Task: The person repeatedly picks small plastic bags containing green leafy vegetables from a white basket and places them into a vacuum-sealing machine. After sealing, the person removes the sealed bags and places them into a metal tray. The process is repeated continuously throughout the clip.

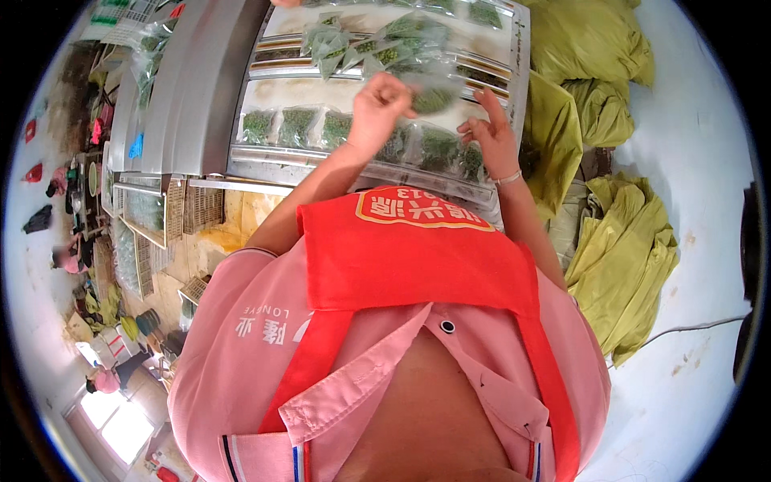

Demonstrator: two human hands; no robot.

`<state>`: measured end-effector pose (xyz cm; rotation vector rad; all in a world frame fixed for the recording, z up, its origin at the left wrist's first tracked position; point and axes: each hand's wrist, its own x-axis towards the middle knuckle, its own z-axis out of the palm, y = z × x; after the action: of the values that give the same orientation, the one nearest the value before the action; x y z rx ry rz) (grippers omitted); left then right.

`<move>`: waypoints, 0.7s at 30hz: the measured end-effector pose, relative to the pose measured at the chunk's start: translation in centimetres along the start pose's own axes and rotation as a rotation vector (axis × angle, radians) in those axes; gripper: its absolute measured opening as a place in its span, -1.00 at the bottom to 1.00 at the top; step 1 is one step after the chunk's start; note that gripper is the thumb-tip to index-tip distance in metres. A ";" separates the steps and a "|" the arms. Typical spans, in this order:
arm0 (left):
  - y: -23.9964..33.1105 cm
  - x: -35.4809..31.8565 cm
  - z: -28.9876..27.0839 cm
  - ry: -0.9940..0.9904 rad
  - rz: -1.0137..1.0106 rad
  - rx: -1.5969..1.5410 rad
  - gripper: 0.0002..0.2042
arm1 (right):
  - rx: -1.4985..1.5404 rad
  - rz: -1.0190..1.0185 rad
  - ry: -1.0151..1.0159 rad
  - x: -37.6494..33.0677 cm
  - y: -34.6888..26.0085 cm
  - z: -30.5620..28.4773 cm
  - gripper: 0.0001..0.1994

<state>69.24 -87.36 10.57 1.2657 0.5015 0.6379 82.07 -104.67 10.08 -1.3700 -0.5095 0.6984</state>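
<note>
My left hand (381,108) is closed in a pinch at the edge of a clear plastic bag (434,100) with small green contents, blurred by motion. To its right, my right hand (494,136) has its fingers apart and holds nothing; a light band circles the wrist. Below both hands runs a row of similar clear bags (297,127) lying on the near white strip of a metal-framed machine bed (337,95). Farther back, more green-filled bags (405,40) lie heaped across the bed's metal rails. What exactly the green pieces are, I cannot make out.
A grey metal hood (201,88) stands left of the bed. Yellow-green plastic sacks (626,249) are piled on the right. Plastic crates (152,209) with bags are at lower left. Part of another person's hand (285,2) shows at the top edge. People are in the left background.
</note>
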 end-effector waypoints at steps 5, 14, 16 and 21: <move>-1.9 -0.2 2.8 -0.137 -0.103 -0.015 -0.92 | -0.167 0.136 0.026 1.3 0.9 -2.4 -0.78; -4.4 2.8 5.2 -0.196 -0.303 0.472 -0.82 | -0.727 0.210 0.160 3.0 6.6 -8.0 -0.77; -5.6 3.6 5.3 -0.230 -0.189 0.730 -0.79 | -0.753 0.188 0.175 4.2 7.2 -8.5 -0.77; -5.7 4.8 6.1 -0.209 0.022 1.322 -0.68 | -0.963 0.145 0.156 7.4 8.3 -8.2 -0.77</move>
<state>77.68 -89.35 6.49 2.5425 0.7652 0.1086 91.70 -104.73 0.16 -2.3598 -0.6590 0.4520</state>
